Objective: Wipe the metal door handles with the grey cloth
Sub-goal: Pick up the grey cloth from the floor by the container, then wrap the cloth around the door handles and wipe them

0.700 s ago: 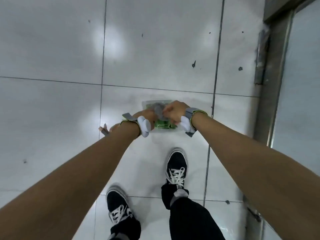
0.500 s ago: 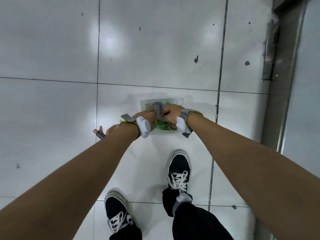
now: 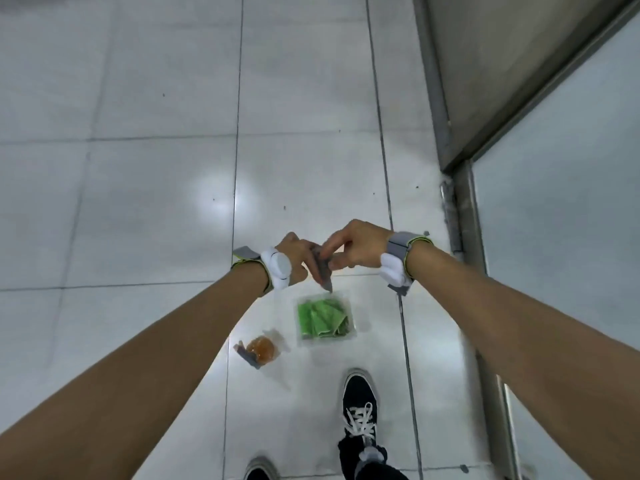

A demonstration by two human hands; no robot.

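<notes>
A small folded grey cloth (image 3: 322,271) hangs between both hands, above the floor. My left hand (image 3: 296,254) pinches its left side and my right hand (image 3: 356,247) grips its upper right edge. Both wrists carry grey bands with white pods. Straight below the cloth a clear plastic box (image 3: 353,327) sits on the floor with green cloths inside. No door handle shows in this view.
An orange item with a grey piece (image 3: 259,349) lies on the white tiled floor left of the box. A metal door frame (image 3: 464,202) and glass door panel (image 3: 554,209) run along the right. My black shoe (image 3: 360,403) stands below the box.
Both hands have risen from the box with the grey cloth held between them. The view has tilted up and away, so the box and the orange item now lie below the hands.
</notes>
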